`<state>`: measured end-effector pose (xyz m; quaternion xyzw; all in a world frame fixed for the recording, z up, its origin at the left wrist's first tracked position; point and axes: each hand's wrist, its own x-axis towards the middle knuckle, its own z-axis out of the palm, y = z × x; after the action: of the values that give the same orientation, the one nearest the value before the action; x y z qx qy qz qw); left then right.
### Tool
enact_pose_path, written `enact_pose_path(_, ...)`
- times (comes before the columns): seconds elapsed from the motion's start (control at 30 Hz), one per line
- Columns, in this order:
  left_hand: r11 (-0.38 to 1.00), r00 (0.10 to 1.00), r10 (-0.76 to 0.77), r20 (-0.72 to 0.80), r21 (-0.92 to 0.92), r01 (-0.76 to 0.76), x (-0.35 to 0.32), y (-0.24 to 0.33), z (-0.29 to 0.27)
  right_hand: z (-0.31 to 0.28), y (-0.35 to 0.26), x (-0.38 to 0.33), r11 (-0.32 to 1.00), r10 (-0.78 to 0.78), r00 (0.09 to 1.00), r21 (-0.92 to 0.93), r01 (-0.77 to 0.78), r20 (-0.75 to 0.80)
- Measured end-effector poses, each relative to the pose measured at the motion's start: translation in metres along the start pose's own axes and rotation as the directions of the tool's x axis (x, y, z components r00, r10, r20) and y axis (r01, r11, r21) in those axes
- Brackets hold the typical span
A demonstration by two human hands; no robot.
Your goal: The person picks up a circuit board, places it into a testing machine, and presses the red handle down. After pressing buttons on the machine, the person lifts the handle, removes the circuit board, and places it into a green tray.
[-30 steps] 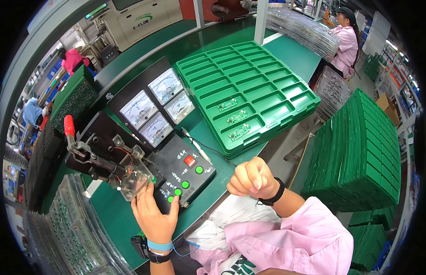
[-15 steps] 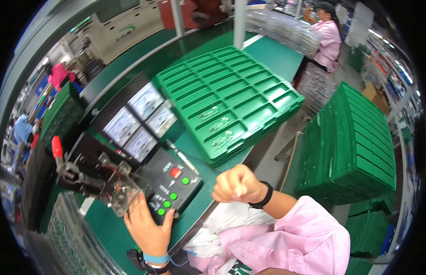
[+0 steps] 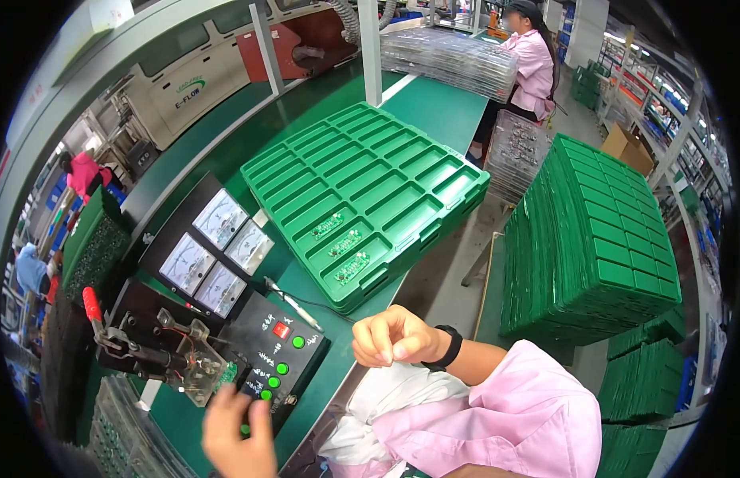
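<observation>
The green circuit board [image 3: 227,374] sits at the clear plate [image 3: 198,381] of the clamp fixture [image 3: 139,350], just beside the blurred left hand [image 3: 238,434], whose fingers and thumb are parted, while the right hand [image 3: 398,336] hangs loosely clenched.

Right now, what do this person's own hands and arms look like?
The left hand and right hand are gloveless. A black band circles the right wrist; a pink sleeve starts further up. The left wrist is out of view.
</observation>
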<state>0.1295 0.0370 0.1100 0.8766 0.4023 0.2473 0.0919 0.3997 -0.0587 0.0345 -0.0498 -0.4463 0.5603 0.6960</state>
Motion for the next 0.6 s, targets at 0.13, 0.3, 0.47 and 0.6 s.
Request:
enact_pose_path(0.13, 0.987, 0.8, 0.161, -0.578, 0.096, -0.129, 0.061, -0.029, -0.047, 0.009, 0.0, 0.002, 0.995, 0.064, 0.997, -0.073, -0.067, -0.045)
enact_pose_path(0.3, 0.813, 0.85, -0.086, -0.52, -0.529, -0.241, 0.109, -0.046, -0.05, 0.016, 0.008, 0.013, 0.879, 0.098, 0.994, -0.463, -0.111, -0.052)
enact_pose_path(0.47, 0.828, 0.742, 0.451, -0.496, -0.077, -0.555, 0.05, -0.033, -0.014, 0.014, 0.003, 0.022, 0.462, 0.21, 0.963, -0.885, 0.053, 0.167)
enact_pose_path(0.6, 0.902, 0.841, 0.3, -0.449, -0.154, -0.404, 0.001, -0.067, -0.027, 0.02, 0.036, 0.046, 0.067, 0.098, 0.943, -0.947, 0.314, 0.319)
